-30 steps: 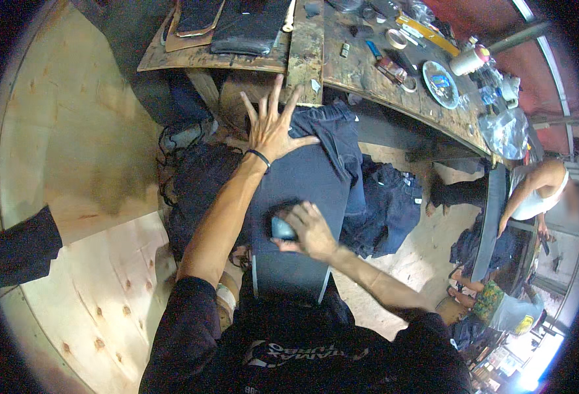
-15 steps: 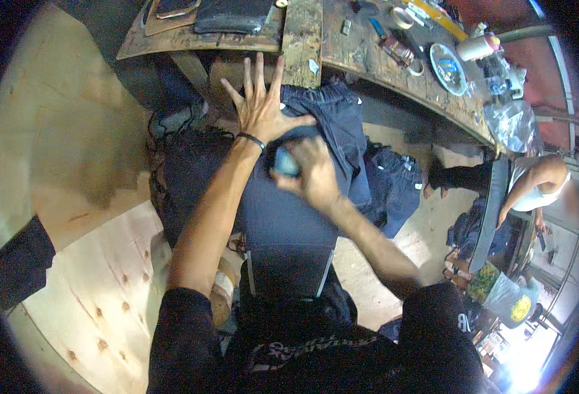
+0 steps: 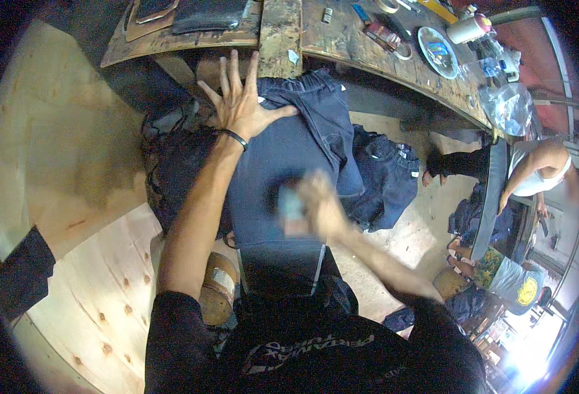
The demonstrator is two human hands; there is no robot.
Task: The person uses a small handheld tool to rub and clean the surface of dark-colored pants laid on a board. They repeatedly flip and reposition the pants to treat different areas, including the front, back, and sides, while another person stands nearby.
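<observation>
Across dark trousers (image 3: 263, 167), we rest our left hand (image 3: 238, 118) with fingers splayed, while our blurred right hand (image 3: 323, 209) grips a pale blue object (image 3: 291, 201) above the cloth.

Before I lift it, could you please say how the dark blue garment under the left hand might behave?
The dark blue garment will probably be floppy, as its loose right side bunches into folds. It is unlikely to roll, since its middle lies flat. Pushed, it may resist sliding, because the spread left hand rests on it.
</observation>
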